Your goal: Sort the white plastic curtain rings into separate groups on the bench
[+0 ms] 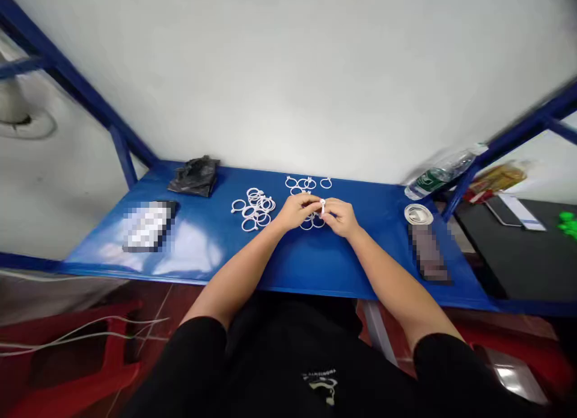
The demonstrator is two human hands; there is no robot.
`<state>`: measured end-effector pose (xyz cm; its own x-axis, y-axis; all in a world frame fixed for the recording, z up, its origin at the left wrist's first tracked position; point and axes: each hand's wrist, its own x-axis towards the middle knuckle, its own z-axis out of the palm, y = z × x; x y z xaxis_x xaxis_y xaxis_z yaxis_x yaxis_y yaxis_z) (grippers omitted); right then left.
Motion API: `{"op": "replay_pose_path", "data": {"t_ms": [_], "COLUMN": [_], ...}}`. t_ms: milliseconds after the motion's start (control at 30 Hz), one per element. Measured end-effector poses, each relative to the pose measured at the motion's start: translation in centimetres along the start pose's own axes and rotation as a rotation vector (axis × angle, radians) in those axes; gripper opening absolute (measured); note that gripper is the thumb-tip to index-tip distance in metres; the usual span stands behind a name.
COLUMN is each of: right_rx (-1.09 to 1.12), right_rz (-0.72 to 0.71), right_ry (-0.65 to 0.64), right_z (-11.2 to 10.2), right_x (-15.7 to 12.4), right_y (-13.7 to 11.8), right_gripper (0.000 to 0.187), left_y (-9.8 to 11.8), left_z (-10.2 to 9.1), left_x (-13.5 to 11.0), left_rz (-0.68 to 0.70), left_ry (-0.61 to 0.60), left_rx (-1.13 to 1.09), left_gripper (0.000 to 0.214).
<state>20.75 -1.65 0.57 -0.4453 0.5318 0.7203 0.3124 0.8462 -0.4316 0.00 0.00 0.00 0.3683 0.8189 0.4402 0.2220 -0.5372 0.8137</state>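
Observation:
My left hand (294, 215) and my right hand (341, 218) meet over the middle of the blue table (216, 262). Between their fingertips is a white curtain ring (323, 207), seen nearly edge-on, and both hands pinch it. Fingers partly cover the ring. Several more white rings (306, 227) lie under and just in front of the hands, partly hidden. A loose pile of rings (261, 203), each with a small knob, sits to the left of my left hand. Behind the hands, near the wall, lie a few other rings (309, 180).
At the back left is a crumpled black plastic bag (195, 175), with a blurred-out flat object (151, 226) before it. On the right are a clear bottle (442, 176), a white coil (418, 214) and a blurred dark object (428, 254). Blue frame bars (121, 157) flank the table.

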Motion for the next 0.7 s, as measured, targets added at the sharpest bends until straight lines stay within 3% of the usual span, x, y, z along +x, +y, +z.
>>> {"op": "replay_pose_path", "data": {"t_ms": [200, 433, 700], "right_rx": [-0.05, -0.218, -0.238], "right_rz": [0.04, 0.19, 0.145], "right_ry": [-0.048, 0.148, 0.1], "right_z": [0.2, 0.39, 0.25], "right_x": [0.21, 0.18, 0.24], "right_y": [-0.16, -0.2, -0.34], "right_gripper": [0.038, 0.016, 0.016], "left_y": [0.32, 0.28, 0.16], "left_z": [-0.31, -0.78, -0.7], "left_x": [-0.1, -0.36, -0.39], "left_rz": [0.08, 0.24, 0.295], "left_ry": [0.05, 0.088, 0.08], "left_rx": [0.091, 0.347, 0.394], "left_gripper": [0.02, 0.017, 0.023]}}
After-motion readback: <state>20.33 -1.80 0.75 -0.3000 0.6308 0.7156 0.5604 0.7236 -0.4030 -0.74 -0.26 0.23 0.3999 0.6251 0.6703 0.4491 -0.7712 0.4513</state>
